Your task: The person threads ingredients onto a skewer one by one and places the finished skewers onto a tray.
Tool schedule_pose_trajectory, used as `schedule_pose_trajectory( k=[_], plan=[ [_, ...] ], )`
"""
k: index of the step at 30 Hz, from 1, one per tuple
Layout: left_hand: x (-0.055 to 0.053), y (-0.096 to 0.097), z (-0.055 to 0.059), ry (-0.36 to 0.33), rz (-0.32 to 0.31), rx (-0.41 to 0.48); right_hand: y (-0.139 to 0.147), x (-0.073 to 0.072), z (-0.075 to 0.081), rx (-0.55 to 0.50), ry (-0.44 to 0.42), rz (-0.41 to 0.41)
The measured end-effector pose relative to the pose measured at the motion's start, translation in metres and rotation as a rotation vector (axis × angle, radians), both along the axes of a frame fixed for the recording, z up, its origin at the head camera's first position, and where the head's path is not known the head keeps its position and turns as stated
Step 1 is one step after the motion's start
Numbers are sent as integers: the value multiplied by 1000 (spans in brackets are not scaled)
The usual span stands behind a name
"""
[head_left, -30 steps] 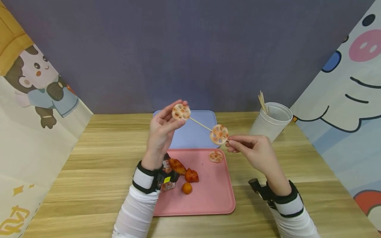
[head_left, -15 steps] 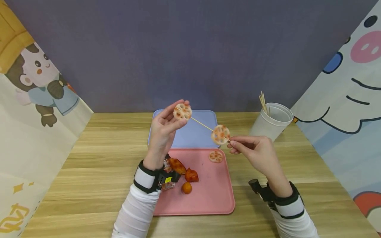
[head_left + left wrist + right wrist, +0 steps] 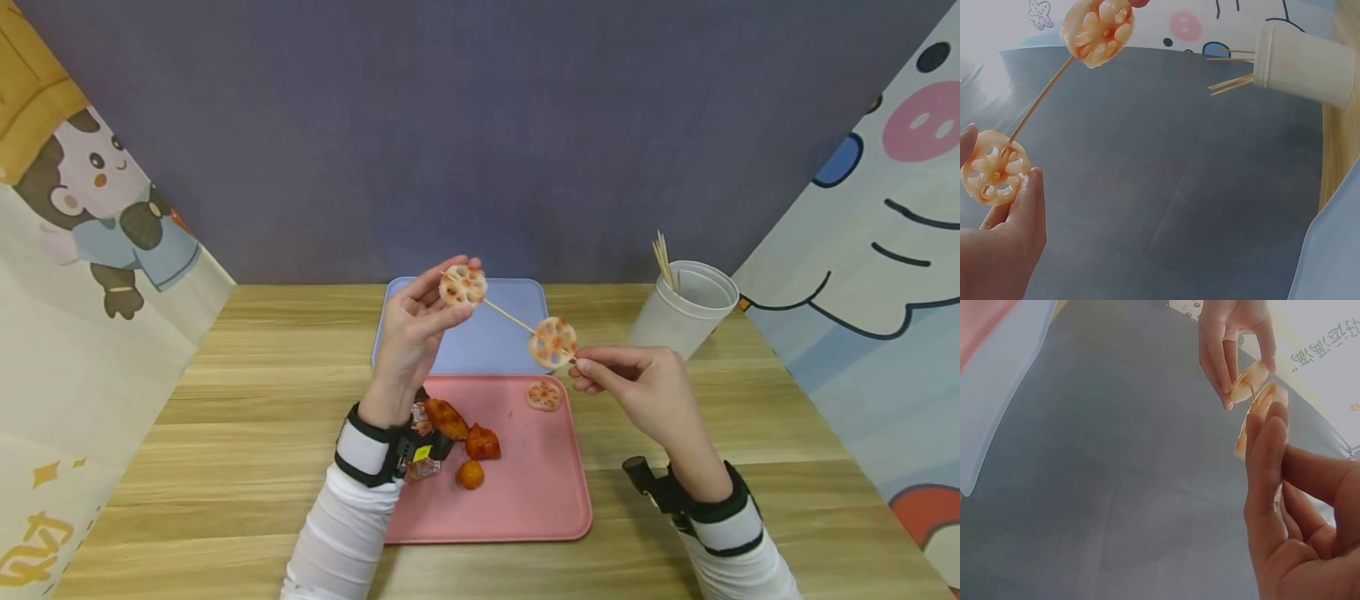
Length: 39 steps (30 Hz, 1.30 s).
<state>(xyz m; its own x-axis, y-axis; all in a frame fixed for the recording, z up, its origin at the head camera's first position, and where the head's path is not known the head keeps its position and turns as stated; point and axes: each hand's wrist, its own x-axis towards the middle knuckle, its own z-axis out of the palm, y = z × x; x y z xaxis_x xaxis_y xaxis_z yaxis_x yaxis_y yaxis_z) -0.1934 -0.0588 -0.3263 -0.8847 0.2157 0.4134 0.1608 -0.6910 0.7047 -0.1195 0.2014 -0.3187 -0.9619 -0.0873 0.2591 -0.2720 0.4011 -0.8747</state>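
Note:
My left hand (image 3: 416, 321) holds a lotus root slice (image 3: 462, 285) by its edge, between thumb and fingers. A thin bamboo skewer (image 3: 510, 312) runs from that slice down to a second lotus root slice (image 3: 552, 342). Its upper tip shows at the left slice's upper left. With thumb and fingertips, my right hand (image 3: 637, 379) pinches the skewer's lower end, close behind the second slice. The left wrist view shows both slices, the upper one (image 3: 1097, 31) well apart from the one (image 3: 995, 169) in my left fingers. From the right wrist, the slices (image 3: 1250, 382) appear nearly edge-on.
Below the hands lies a pink tray (image 3: 532, 492) bearing a lotus root slice (image 3: 543, 396), a glazed brown piece (image 3: 447, 419), a red chunk (image 3: 482, 442) and an orange ball (image 3: 471, 475). Behind it is a blue tray (image 3: 491, 342). A white cup (image 3: 678, 308) with several skewers (image 3: 662, 258) stands right.
My left hand has shifted slightly right and the right hand slightly down, bringing the two slices a little nearer each other. The skewer's tip shows more clearly at the left slice.

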Motion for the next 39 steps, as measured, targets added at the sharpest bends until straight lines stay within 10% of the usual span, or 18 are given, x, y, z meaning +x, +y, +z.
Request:
schedule_pose_trajectory(
  k=[39],
  plan=[
    [10,23,-4,110,-152,-227,-16,13,-2,-163,-20,56]
  ],
)
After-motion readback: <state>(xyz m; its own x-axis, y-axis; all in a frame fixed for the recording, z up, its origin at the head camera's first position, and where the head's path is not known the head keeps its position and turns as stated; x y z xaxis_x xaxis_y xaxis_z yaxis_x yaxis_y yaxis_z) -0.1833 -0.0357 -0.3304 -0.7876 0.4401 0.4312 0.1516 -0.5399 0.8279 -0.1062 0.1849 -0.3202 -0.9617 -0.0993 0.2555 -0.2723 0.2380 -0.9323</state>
